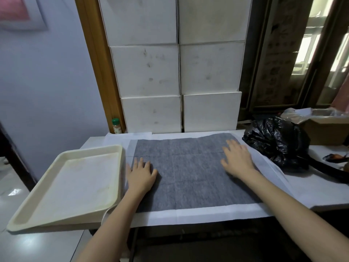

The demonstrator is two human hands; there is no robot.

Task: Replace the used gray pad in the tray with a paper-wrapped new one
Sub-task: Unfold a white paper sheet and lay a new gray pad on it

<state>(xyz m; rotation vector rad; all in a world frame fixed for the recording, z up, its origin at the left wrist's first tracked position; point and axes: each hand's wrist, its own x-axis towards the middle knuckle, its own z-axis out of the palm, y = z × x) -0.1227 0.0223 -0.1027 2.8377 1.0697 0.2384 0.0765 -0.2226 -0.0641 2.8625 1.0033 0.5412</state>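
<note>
A gray pad (188,173) lies spread flat on a sheet of white paper (198,213) that covers the white table. My left hand (140,173) rests palm down on the pad's left edge, fingers apart. My right hand (238,159) lies flat on the pad's far right part, fingers spread. Neither hand grips anything. A cream plastic tray (24,214) sits to the left of the pad, tilted, its right rim raised over the paper's edge. The tray holds no pad, only faint stains.
Stacked white boxes (179,72) stand against the wall behind the table. A crumpled black plastic bag (279,140) lies at the right, with a cardboard box (328,129) lined with clear plastic behind it. A small green-capped bottle (116,126) stands at the back left.
</note>
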